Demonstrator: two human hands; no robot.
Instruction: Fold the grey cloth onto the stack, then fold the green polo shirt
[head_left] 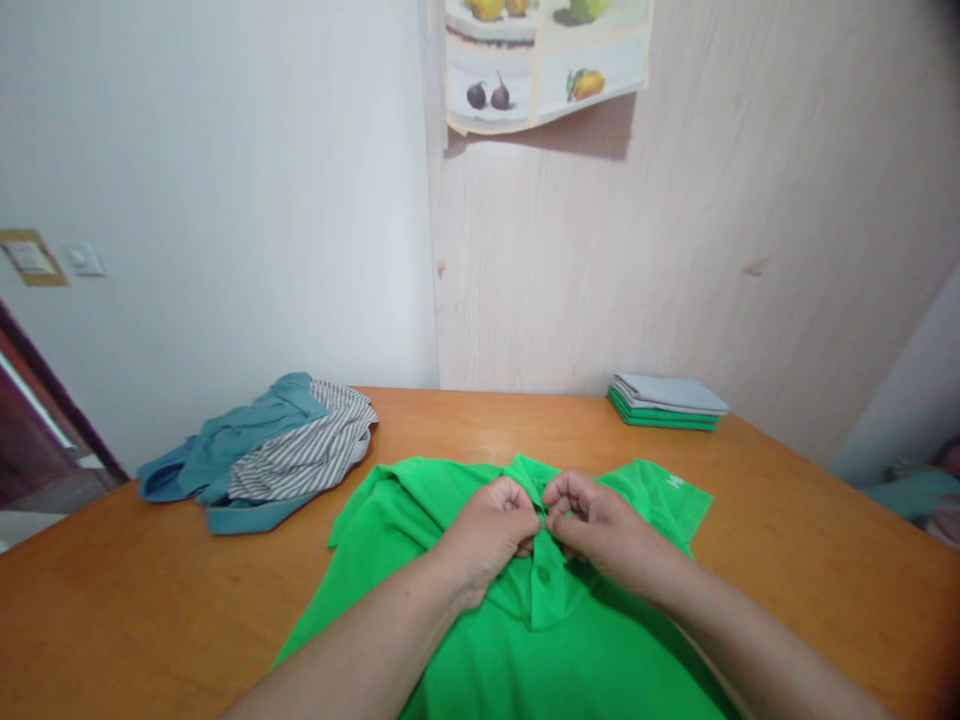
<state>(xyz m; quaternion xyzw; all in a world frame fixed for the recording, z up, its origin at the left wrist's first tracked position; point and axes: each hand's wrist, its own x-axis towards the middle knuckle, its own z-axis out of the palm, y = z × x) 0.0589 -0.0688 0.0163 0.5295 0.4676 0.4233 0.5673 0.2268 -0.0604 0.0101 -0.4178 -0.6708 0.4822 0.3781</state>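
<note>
A bright green polo shirt [495,640] lies front up across the near part of the table, its collar toward the wall. At the neck placket, my left hand [491,535] pinches the cloth from the left side. My right hand [600,525] grips the placket's other edge, with fingertips almost touching those of the left. One button [544,575] shows lower on the placket, below both hands. Whatever lies between the fingertips is hidden. White lettering marks the right-hand sleeve [675,485].
On the wooden table [795,560], a loose heap of teal and striped clothes [277,450] sits at the back left. A neat stack of folded grey and green garments [667,400] is at the back right. Behind stands a wall with a fruit poster [547,65].
</note>
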